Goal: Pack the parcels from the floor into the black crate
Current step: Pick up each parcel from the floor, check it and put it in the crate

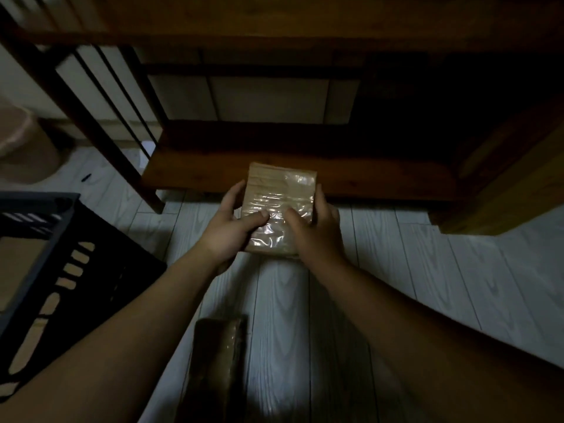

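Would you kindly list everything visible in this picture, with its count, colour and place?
taped parcel: one, tan under shiny clear tape, held up at centre
second parcel: one, dark brown, on the floor between the forearms
black crate: one, black, on the floor at left, something tan inside
wooden shelf: one, dark brown, low, beyond the held parcel
rounded container: one, pinkish beige, far left
floor: pale grey planks
left hand: one, grips the taped parcel's left edge
right hand: one, grips its right edge
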Available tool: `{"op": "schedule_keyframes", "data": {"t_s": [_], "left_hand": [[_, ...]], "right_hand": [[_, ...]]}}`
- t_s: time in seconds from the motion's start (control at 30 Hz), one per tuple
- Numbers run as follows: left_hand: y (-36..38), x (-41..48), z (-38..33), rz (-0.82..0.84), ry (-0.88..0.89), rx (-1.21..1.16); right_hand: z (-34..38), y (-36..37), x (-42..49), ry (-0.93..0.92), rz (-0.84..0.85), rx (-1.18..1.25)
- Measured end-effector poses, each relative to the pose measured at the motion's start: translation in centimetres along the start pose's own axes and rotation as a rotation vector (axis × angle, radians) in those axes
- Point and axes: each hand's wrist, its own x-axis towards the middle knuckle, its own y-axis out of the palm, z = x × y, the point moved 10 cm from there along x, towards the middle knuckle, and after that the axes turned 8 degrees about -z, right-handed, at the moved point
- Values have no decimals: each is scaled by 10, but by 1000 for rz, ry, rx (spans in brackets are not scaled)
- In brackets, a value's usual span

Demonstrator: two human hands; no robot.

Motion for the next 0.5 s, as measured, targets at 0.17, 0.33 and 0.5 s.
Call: {"op": "schedule_keyframes", "data": {"t_s": [0.17,0.33,0.5], "left_hand": [[-1,-11,-52,-62,112,-158],[1,-24,-92,55,189,-126],[-17,-61,-134,0,194,-99]], "right_hand": [[61,2,6,-172,55,139],[105,8,6,-277,75,257],[138,4,-33,-217,99,301]]}}
